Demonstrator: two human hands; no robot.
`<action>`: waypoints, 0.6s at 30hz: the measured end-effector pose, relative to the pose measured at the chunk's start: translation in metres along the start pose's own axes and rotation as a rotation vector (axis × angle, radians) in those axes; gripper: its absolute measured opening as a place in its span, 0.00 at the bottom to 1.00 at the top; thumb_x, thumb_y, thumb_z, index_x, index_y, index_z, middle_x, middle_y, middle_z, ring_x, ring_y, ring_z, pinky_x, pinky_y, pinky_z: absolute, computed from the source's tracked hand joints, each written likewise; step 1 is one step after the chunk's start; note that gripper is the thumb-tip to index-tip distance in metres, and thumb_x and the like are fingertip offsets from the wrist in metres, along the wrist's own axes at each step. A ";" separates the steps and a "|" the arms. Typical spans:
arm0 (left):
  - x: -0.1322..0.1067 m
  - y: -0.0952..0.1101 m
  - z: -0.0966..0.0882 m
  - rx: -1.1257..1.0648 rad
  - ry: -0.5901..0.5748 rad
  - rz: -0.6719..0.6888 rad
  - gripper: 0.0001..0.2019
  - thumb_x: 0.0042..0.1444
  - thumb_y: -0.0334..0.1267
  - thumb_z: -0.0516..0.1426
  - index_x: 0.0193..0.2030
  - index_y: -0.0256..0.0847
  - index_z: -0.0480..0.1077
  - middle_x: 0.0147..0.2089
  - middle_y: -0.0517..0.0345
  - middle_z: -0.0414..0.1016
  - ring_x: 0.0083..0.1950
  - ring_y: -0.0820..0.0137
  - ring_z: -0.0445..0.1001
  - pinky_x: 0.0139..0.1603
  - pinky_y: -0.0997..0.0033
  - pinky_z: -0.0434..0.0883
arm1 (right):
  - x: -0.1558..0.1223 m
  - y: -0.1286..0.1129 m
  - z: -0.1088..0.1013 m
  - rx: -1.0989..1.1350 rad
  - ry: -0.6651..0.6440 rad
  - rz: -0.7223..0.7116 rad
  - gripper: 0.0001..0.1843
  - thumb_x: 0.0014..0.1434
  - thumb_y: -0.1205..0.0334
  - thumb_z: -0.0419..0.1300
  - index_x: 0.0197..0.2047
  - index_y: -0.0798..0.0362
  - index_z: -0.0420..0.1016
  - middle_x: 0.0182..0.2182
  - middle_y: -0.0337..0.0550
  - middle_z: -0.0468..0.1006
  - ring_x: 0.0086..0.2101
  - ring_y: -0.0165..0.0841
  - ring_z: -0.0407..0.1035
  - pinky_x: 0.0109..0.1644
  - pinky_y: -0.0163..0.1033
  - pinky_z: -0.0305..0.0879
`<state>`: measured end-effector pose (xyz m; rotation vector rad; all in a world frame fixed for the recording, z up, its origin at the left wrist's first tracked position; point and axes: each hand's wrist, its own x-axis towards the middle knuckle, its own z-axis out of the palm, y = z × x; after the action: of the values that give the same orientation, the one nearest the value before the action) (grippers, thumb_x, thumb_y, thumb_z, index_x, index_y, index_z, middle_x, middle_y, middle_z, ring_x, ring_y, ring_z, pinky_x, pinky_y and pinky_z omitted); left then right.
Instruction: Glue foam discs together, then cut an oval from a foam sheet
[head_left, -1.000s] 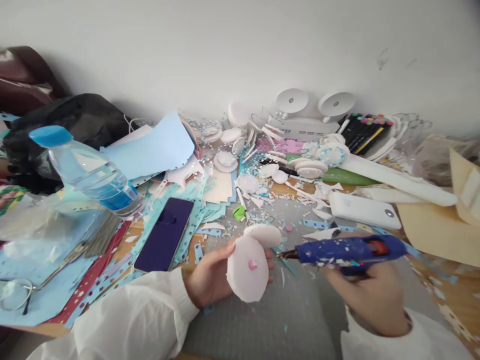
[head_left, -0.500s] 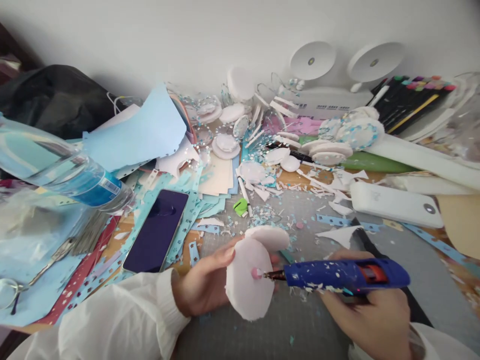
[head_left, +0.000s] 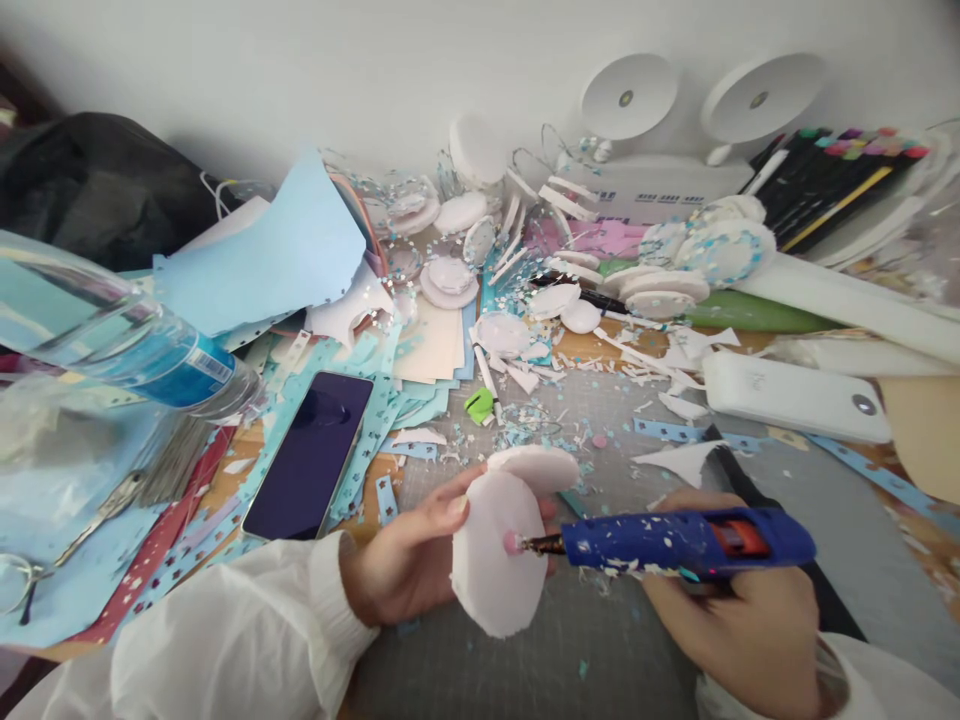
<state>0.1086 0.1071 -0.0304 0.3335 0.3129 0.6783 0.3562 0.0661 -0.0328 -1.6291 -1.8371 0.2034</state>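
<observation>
My left hand (head_left: pixel 409 560) held the pink foam disc (head_left: pixel 491 590) with curled fingers. My right hand (head_left: pixel 739 625) gripped the blue glue gun (head_left: pixel 682 543), its tip touching the disc.

No word or number can be read anywhere. The white box (head_left: pixel 660 185) at about 1 o'clock carries a row of small dark print, too small to make out, and the bottle (head_left: pixel 150 345) at 9 o'clock has a blue label with a white patch of blurred print. The power bank (head_left: pixel 795 398) at 3 o'clock bears a faint grey mark, also unreadable.
</observation>
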 end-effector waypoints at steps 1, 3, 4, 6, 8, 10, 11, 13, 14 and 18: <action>0.000 0.000 0.000 0.000 0.005 0.002 0.23 0.57 0.45 0.61 0.56 0.36 0.71 0.52 0.43 0.78 0.48 0.58 0.79 0.50 0.63 0.72 | 0.000 0.000 0.000 -0.005 -0.006 -0.009 0.07 0.53 0.57 0.60 0.35 0.47 0.66 0.31 0.46 0.76 0.32 0.46 0.74 0.35 0.48 0.68; 0.000 0.001 0.001 -0.004 0.016 0.002 0.24 0.56 0.45 0.62 0.56 0.35 0.71 0.53 0.42 0.77 0.48 0.58 0.79 0.49 0.64 0.73 | 0.000 0.001 0.000 -0.015 -0.009 -0.008 0.07 0.54 0.56 0.59 0.36 0.47 0.66 0.31 0.46 0.76 0.33 0.46 0.75 0.36 0.49 0.68; 0.000 0.001 0.001 -0.007 0.022 -0.001 0.24 0.55 0.45 0.63 0.57 0.34 0.71 0.54 0.42 0.77 0.49 0.59 0.78 0.48 0.65 0.74 | 0.000 0.002 -0.001 -0.020 -0.008 0.003 0.07 0.54 0.56 0.59 0.36 0.47 0.66 0.31 0.47 0.76 0.33 0.47 0.75 0.36 0.49 0.69; 0.000 0.001 0.001 -0.012 0.028 -0.010 0.26 0.54 0.45 0.63 0.57 0.33 0.70 0.56 0.41 0.75 0.50 0.58 0.78 0.47 0.66 0.74 | 0.000 0.004 -0.001 -0.029 -0.010 -0.004 0.07 0.55 0.56 0.59 0.36 0.47 0.66 0.32 0.47 0.76 0.33 0.47 0.75 0.37 0.49 0.69; 0.000 0.001 0.000 -0.012 0.029 -0.013 0.28 0.54 0.46 0.63 0.58 0.33 0.69 0.56 0.40 0.75 0.50 0.57 0.78 0.47 0.65 0.74 | -0.001 0.007 -0.002 -0.034 -0.025 -0.052 0.07 0.54 0.56 0.60 0.36 0.47 0.66 0.31 0.46 0.77 0.33 0.46 0.75 0.36 0.49 0.69; 0.000 0.001 0.000 -0.009 0.027 -0.005 0.28 0.54 0.45 0.63 0.58 0.32 0.69 0.56 0.40 0.75 0.50 0.57 0.78 0.47 0.65 0.74 | -0.001 0.009 -0.002 -0.038 -0.036 -0.085 0.08 0.54 0.57 0.60 0.36 0.47 0.67 0.31 0.46 0.77 0.33 0.45 0.75 0.36 0.47 0.69; 0.000 0.001 0.001 -0.008 0.023 -0.001 0.27 0.54 0.45 0.63 0.58 0.32 0.69 0.56 0.40 0.75 0.50 0.58 0.78 0.47 0.65 0.74 | -0.001 0.009 -0.002 -0.040 -0.030 -0.073 0.08 0.54 0.57 0.60 0.36 0.47 0.67 0.31 0.46 0.77 0.33 0.45 0.75 0.35 0.47 0.69; 0.000 0.001 0.002 -0.004 0.021 -0.001 0.27 0.54 0.45 0.63 0.58 0.33 0.69 0.56 0.40 0.75 0.50 0.58 0.78 0.47 0.65 0.74 | -0.001 0.006 -0.001 -0.050 -0.007 -0.018 0.08 0.53 0.57 0.60 0.37 0.47 0.66 0.30 0.46 0.77 0.32 0.45 0.75 0.34 0.46 0.69; 0.000 0.001 0.002 0.002 0.021 -0.007 0.28 0.54 0.46 0.63 0.58 0.33 0.69 0.56 0.40 0.75 0.50 0.57 0.78 0.47 0.65 0.74 | 0.000 0.004 0.000 -0.055 0.013 0.001 0.07 0.53 0.57 0.59 0.36 0.47 0.66 0.30 0.45 0.77 0.32 0.44 0.74 0.34 0.46 0.68; 0.000 0.001 0.001 0.023 0.027 -0.024 0.30 0.53 0.48 0.64 0.58 0.33 0.68 0.56 0.39 0.74 0.51 0.55 0.77 0.49 0.63 0.73 | 0.006 -0.003 0.002 -0.039 0.102 -0.085 0.05 0.54 0.58 0.58 0.31 0.48 0.66 0.27 0.44 0.75 0.28 0.41 0.73 0.32 0.45 0.67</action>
<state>0.1087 0.1075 -0.0290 0.3421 0.3500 0.6560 0.3530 0.0720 -0.0305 -1.5545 -1.8382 0.0457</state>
